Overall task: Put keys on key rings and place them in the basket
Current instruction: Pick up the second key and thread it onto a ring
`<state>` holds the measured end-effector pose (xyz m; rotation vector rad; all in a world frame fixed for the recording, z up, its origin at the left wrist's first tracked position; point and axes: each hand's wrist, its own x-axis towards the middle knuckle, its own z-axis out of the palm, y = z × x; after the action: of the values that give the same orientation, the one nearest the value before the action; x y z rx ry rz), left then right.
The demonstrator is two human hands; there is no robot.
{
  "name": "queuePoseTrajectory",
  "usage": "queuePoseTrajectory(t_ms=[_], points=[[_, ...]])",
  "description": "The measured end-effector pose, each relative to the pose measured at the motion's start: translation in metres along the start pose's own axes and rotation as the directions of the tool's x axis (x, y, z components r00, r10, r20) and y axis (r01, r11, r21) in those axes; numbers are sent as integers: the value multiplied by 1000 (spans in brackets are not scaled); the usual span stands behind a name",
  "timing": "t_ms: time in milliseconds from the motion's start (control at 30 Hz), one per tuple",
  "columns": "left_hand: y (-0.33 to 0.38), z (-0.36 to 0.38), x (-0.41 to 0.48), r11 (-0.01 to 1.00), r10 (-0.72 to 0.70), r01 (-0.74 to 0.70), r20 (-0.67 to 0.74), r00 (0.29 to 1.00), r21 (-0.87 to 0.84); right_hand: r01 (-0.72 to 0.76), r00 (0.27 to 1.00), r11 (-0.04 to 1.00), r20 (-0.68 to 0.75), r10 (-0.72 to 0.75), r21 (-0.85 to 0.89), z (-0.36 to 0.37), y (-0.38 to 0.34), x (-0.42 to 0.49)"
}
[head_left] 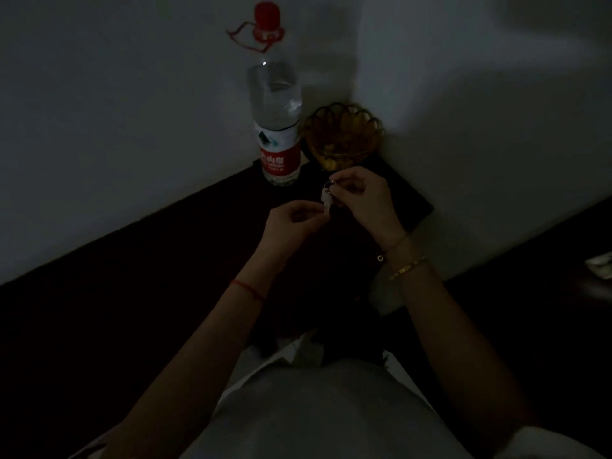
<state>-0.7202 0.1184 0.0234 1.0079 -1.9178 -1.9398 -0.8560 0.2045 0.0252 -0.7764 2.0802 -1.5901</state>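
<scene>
Nearest to the viewer is the pale shirt (318,415) of the person, soft cloth that fills the bottom of the view, and from it two bare forearms reach forward over the dark table (139,276). The room is very dim, so small details are hard to read. The left hand (291,221), with a thin red thread (248,289) at the wrist, has its fingers (313,212) closed in a pinch on the lower end of a pale key (326,197), which looks flat and smooth like metal. The right hand (362,197), wearing slim gold bracelets (405,269), holds its fingertips closed on a small round key ring (330,184), a thin wire loop at the head of the key. Both are held in the air above the table, just in front of the basket (344,134). I judge that the key is being threaded on the ring at this moment; whether it is already fully on, I cannot tell. The basket stands at the far corner against the wall, amber and half transparent, with a rim of looped scallops like woven plastic. Some yellowish pieces show inside it, perhaps finished keys, but they are too blurred to name. So this key is not yet placed, and I cannot say how many remain. Beside the basket stands a clear plastic bottle (276,104) with a red cap and a red label, smooth and shining a little.
</scene>
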Motion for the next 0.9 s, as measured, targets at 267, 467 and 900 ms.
queuePoseTrajectory(t_ms=[267, 467, 900], points=[[43, 63, 74, 962, 229, -207, -112, 967, 179, 108, 994, 990, -1, -109, -92, -62, -2, 91], [62, 75, 123, 965, 216, -176, -209, 954, 192, 101, 994, 983, 64, -92, -153, -65, 0, 164], [42, 50, 146, 877, 308, -114, -365, 878, 467, 119, 971, 879, 240, -6, -462, -15, 25, 218]])
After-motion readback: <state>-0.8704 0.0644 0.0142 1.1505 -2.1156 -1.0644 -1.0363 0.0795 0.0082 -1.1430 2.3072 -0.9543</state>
